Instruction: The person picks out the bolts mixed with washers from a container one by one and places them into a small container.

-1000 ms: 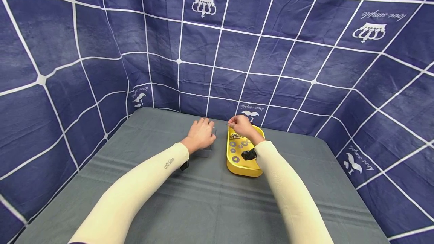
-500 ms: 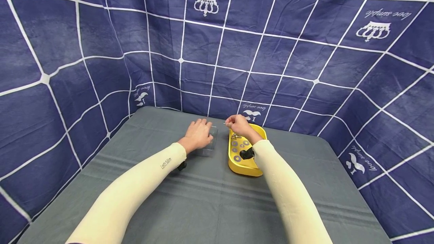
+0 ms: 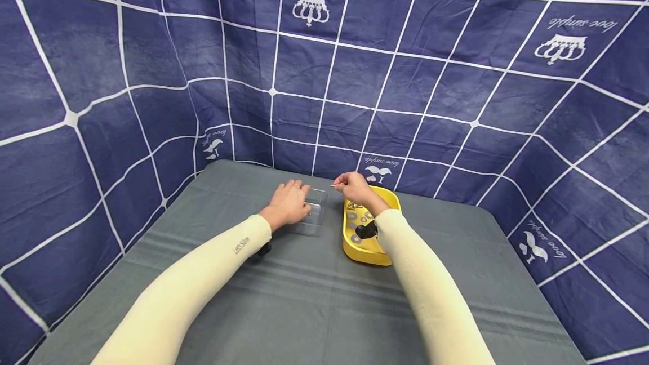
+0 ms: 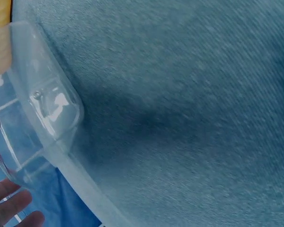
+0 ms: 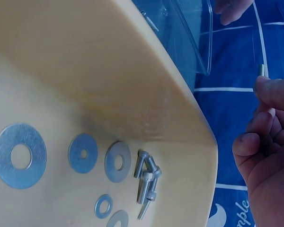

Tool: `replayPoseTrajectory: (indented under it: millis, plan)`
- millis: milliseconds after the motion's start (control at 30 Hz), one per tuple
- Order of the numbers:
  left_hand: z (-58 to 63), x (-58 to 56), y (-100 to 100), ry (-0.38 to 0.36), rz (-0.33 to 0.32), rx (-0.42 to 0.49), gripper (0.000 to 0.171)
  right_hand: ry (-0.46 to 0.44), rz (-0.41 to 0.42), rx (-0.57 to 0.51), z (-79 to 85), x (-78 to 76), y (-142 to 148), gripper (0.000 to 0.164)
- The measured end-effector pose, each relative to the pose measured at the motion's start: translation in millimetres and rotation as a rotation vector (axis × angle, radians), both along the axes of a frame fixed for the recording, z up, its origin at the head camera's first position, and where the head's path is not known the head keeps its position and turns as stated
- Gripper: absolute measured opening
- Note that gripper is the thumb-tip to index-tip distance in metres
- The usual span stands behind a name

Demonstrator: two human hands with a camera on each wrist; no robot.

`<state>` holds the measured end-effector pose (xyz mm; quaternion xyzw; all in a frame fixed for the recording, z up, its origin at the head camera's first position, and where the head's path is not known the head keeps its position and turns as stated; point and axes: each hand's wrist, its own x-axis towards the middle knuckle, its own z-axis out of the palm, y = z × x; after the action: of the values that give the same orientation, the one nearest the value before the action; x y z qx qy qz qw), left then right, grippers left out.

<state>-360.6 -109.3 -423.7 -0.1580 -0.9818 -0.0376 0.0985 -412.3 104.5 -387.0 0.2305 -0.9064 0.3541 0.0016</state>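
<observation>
My left hand (image 3: pixel 290 203) lies over the left part of a clear plastic box (image 3: pixel 315 219) in the head view. Its fingers (image 4: pixel 12 208) look loose and slightly spread beyond the box in the left wrist view. Inside the box lies a small bolt (image 5: pixel 150 21). Above the far end of a yellow tray (image 3: pixel 366 257), my right hand (image 3: pixel 354 187) pinches another bolt between thumb and forefinger. Only the silver shank end of this bolt (image 5: pixel 261 70) shows, pointing toward the box; the fingers hide the remainder.
Several flat washers (image 5: pixel 4 156) of different sizes lie in the tray beside a small pile of bolts (image 5: pixel 144 187). Grey cloth (image 3: pixel 304 297) covers the table. A blue curtain (image 3: pixel 243 61) with white lines hangs behind and at both sides.
My left hand has shifted left, uncovering more of the clear box. The right hand, still pinching the bolt, has moved slightly left toward the box.
</observation>
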Motion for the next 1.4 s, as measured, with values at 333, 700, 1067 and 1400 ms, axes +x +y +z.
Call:
replayPoseTrajectory:
  millis: [333, 700, 1067, 1400]
  plan:
    - [-3.3, -0.3, -14, 0.001, 0.007, 0.017, 0.057, 0.002, 0.02, 0.018, -0.8, -0.1, -7, 0.019]
    - [-10.6, -4.3, -26, 0.02, 0.038, 0.077, 0.057, 0.001, 0.041, -0.004, -1.9, -0.5, -14, 0.018]
    - [-18.8, -6.9, -31, -0.025, 0.078, 0.124, 0.061, 0.009, 0.045, -0.018, -4.3, -3.5, -27, 0.014]
    - [-20.2, -5.3, -28, -0.076, 0.116, 0.119, 0.062, -0.024, 0.055, -0.013, -7.9, -3.6, -41, 0.015]
